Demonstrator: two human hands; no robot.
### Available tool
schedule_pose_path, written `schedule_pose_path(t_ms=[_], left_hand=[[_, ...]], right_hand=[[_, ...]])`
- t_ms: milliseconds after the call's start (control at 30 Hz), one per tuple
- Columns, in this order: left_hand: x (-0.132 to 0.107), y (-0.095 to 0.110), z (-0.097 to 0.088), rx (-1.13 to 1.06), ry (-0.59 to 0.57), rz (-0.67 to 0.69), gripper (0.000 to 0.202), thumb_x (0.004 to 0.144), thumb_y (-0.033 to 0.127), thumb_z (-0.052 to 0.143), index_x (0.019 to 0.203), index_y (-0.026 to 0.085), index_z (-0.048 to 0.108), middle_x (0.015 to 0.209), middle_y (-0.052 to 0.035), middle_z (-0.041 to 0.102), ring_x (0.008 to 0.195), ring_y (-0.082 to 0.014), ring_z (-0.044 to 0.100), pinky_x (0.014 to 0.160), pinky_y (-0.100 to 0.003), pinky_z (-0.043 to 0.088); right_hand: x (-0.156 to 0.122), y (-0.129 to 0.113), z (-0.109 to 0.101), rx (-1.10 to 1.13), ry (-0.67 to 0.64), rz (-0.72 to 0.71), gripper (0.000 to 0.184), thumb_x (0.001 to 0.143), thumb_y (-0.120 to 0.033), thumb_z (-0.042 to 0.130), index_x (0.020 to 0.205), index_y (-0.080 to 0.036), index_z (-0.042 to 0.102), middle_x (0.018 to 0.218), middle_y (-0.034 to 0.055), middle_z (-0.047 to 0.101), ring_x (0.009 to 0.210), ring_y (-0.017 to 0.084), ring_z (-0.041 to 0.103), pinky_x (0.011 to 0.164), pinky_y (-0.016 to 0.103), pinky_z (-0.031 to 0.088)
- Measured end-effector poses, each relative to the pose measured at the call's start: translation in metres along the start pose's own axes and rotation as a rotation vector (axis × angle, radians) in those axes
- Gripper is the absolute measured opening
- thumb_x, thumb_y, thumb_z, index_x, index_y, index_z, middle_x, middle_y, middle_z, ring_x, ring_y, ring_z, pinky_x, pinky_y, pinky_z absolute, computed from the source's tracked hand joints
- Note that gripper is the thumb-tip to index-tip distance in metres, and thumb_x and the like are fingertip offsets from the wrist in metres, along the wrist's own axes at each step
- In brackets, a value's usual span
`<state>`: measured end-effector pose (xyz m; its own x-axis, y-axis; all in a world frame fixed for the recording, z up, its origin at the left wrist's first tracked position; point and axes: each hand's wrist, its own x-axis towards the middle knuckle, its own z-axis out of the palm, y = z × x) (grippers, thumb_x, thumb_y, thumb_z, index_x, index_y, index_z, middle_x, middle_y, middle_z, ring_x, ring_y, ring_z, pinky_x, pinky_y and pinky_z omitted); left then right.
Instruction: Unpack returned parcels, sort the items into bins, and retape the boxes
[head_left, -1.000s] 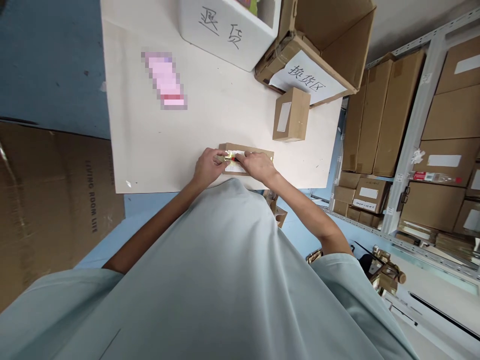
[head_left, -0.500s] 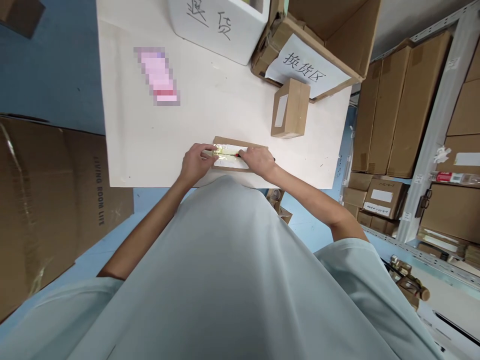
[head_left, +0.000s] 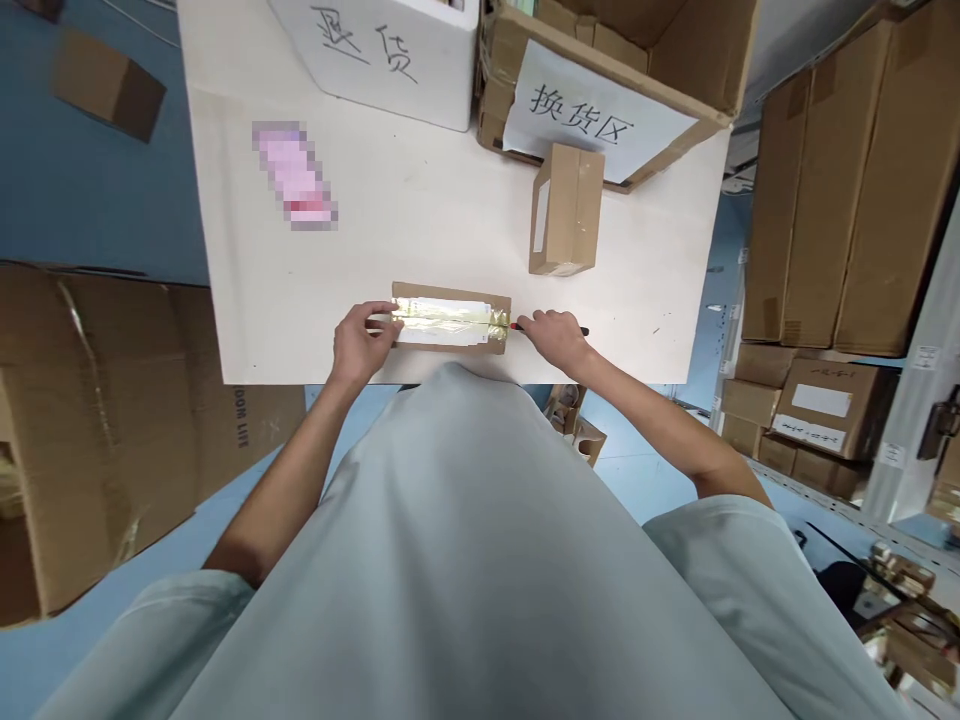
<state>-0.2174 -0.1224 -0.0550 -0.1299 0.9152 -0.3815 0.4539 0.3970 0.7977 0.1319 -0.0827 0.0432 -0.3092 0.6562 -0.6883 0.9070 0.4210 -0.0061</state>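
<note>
A flat taped cardboard parcel (head_left: pixel 451 318) with a white label lies near the front edge of the white table (head_left: pixel 420 220). My left hand (head_left: pixel 360 341) grips the parcel's left end, fingers curled on it. My right hand (head_left: pixel 553 335) sits just past the parcel's right end, closed round a thin red-and-black cutter or pen (head_left: pixel 579 331) whose tip points at the tape seam.
A small upright cardboard box (head_left: pixel 566 208) stands behind the parcel. A white foam bin (head_left: pixel 390 50) and an open carton with a paper sign (head_left: pixel 600 110) sit at the table's back. A pink blurred item (head_left: pixel 294 175) lies left. Stacked cartons fill shelves right; a big carton stands left.
My right hand has slid rightward along the tape seam from the parcel's middle to beyond its right end. The left hand stayed at the left end. The view tilted downward.
</note>
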Motion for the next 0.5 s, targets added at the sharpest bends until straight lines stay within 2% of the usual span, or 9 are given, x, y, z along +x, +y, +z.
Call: schedule_pose_path(t_ms=[100, 200, 367, 500], left_hand=[[0.000, 0.003, 0.002, 0.033, 0.015, -0.030, 0.034, 0.093, 0.037, 0.074, 0.124, 0.026, 0.076, 0.141, -0.0078, 0.080, 0.100, -0.0225, 0.078, 0.093, -0.038, 0.070], [0.001, 0.006, 0.004, 0.085, 0.057, -0.051, 0.033, 0.093, 0.037, 0.073, 0.124, 0.028, 0.075, 0.139, -0.0063, 0.081, 0.102, -0.0240, 0.079, 0.095, -0.041, 0.070], [0.002, 0.010, 0.006, 0.119, 0.073, -0.066, 0.033, 0.092, 0.039, 0.071, 0.122, 0.027, 0.073, 0.140, -0.0075, 0.080, 0.104, -0.0243, 0.079, 0.092, -0.040, 0.070], [0.003, 0.009, 0.003, 0.042, 0.063, -0.064, 0.038, 0.091, 0.043, 0.071, 0.123, 0.023, 0.072, 0.142, -0.0121, 0.078, 0.105, -0.0237, 0.078, 0.089, -0.038, 0.070]], right_hand=[[0.006, 0.012, 0.025, 0.108, 0.059, -0.019, 0.041, 0.124, -0.031, 0.040, 0.149, -0.023, 0.071, 0.133, 0.0183, 0.080, 0.118, 0.034, 0.076, 0.087, 0.039, 0.050], [0.014, 0.017, 0.059, 0.267, 0.139, -0.012, 0.043, 0.126, -0.043, 0.038, 0.150, -0.026, 0.069, 0.135, 0.0133, 0.080, 0.118, 0.029, 0.074, 0.084, 0.034, 0.049], [0.038, -0.001, 0.115, 0.642, 0.319, 0.009, 0.041, 0.125, -0.041, 0.040, 0.146, -0.023, 0.069, 0.138, 0.0100, 0.081, 0.123, 0.023, 0.072, 0.092, 0.027, 0.051], [0.053, -0.015, 0.139, 0.925, 0.420, 0.017, 0.045, 0.123, -0.048, 0.038, 0.136, -0.023, 0.072, 0.128, 0.0093, 0.083, 0.113, 0.024, 0.074, 0.099, 0.030, 0.054]])
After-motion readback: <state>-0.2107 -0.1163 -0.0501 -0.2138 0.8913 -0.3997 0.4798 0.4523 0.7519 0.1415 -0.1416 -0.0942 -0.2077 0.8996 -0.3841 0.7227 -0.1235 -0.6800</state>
